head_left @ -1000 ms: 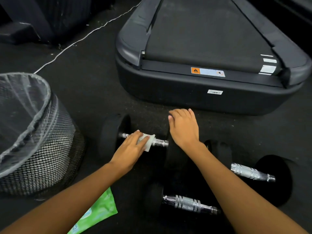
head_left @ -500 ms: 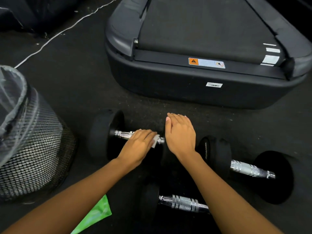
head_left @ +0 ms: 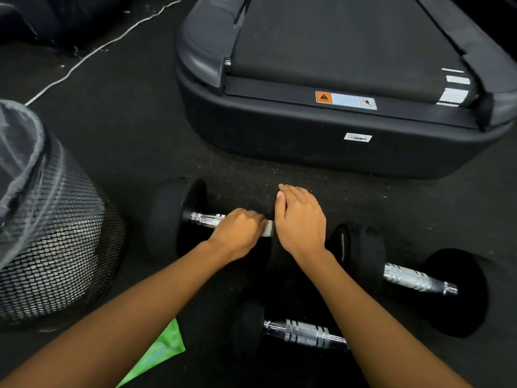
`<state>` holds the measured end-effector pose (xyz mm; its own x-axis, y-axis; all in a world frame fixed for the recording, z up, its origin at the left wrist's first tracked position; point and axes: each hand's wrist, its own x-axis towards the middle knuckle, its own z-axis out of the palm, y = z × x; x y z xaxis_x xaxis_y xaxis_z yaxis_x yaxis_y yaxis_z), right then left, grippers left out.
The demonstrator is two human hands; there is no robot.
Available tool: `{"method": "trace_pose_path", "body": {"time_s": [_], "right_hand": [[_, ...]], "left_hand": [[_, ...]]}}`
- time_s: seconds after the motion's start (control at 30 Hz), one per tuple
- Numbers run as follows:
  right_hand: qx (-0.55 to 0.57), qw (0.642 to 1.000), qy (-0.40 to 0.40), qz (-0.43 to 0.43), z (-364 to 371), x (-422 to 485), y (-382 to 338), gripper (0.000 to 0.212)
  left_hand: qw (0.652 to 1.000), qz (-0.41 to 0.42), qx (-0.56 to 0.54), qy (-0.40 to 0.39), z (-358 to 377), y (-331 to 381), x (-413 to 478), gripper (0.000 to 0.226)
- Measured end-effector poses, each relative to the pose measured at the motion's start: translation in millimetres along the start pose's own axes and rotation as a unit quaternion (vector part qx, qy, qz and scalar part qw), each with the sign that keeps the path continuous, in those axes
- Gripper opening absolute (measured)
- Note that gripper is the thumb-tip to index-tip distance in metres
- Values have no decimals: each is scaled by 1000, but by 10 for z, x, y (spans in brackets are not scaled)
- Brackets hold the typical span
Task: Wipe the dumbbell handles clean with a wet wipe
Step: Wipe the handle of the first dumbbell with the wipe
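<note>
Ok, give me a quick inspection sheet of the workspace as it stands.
Surface: dark floor, lightly speckled with grit.
Job's things: wet wipe on the far dumbbell handle; near dumbbell handle and right dumbbell handle bare.
Clutter: green packet, lined mesh bin, both left.
Grips: left grip holds the wet wipe round the handle; right grip rests flat on that dumbbell's right weight head.
Cables: white cable across the floor, far left.
Surroundings: treadmill end just beyond the dumbbells.

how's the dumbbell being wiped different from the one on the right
The wiped dumbbell is held: left hand grips a wet wipe round its handle, right hand rests on its head; the right dumbbell is untouched. The wiped dumbbell's handle is mostly covered; the right dumbbell's is bare. Both: black heads, chrome handles.
</note>
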<state>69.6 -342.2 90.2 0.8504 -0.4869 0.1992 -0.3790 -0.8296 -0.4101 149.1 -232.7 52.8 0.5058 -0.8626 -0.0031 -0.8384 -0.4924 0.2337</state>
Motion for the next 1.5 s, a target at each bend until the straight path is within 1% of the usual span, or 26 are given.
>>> {"method": "trace_pose_path", "body": {"time_s": [0.07, 0.1, 0.2, 0.27, 0.37, 0.43, 0.5, 0.6, 0.67, 0.73, 0.8, 0.87, 0.93, 1.03, 1.1, 1.23, 1.33, 1.43, 1.5], "right_hand": [[-1, 1000, -4, 2, 0, -1, 5, 37], [-2, 1000, -1, 3, 7, -4, 4, 38], [0, 1000, 14, 1, 28, -15, -13, 45], [1, 1000, 17, 0, 36, -14, -17, 44], [1, 1000, 15, -2, 41, -4, -7, 43], [3, 1000, 16, -1, 41, 1, 0, 46], [3, 1000, 20, 0, 40, -3, 2, 44], [4, 1000, 26, -2, 43, -19, -2, 42], [3, 1000, 26, -3, 45, -19, -3, 42], [2, 1000, 19, -5, 49, -10, 1, 39], [0, 1000, 14, -6, 43, 0, 8, 37], [0, 1000, 16, -4, 35, -1, 12, 37], [4, 1000, 22, -1, 46, -8, 8, 38], [8, 999, 37, 3, 68, -6, -7, 43], [7, 999, 35, 1, 65, -1, -15, 44], [0, 1000, 26, -5, 41, -8, -4, 37], [5, 1000, 30, -2, 27, -16, -6, 34], [9, 1000, 30, -2, 34, -18, 6, 34], [11, 1000, 28, 0, 47, -14, 5, 35]], "left_hand": [[999, 1, -41, -15, -65, -60, -32, 35], [999, -4, -43, -28, -96, -124, -47, 35], [995, -59, -29, -80, -167, -245, -56, 36], [991, -75, -7, -107, -172, -188, 6, 36], [993, -46, -6, -109, -117, -54, 68, 36], [995, -6, -34, -91, -78, -51, 19, 36], [994, 9, -62, -84, -89, -134, -71, 39], [993, -9, -70, -98, -125, -256, -131, 41], [992, -37, -55, -109, -127, -246, -59, 41], [992, -37, -33, -112, -107, -167, 29, 40], [995, -9, -29, -100, -74, -98, 45, 37], [995, 25, -59, -76, -66, -122, -27, 36], [992, 53, -97, -56, -75, -215, -130, 40], [989, 64, -133, -30, -110, -273, -145, 41], [992, 58, -108, -19, -127, -212, -77, 39], [995, 81, -17, 56, -55, -32, -84, 35], [992, 97, -12, 78, -9, -53, -121, 29], [989, 123, 6, 86, -44, -242, -227, 28], [989, 117, 1, 93, -60, -367, -317, 28]]}}
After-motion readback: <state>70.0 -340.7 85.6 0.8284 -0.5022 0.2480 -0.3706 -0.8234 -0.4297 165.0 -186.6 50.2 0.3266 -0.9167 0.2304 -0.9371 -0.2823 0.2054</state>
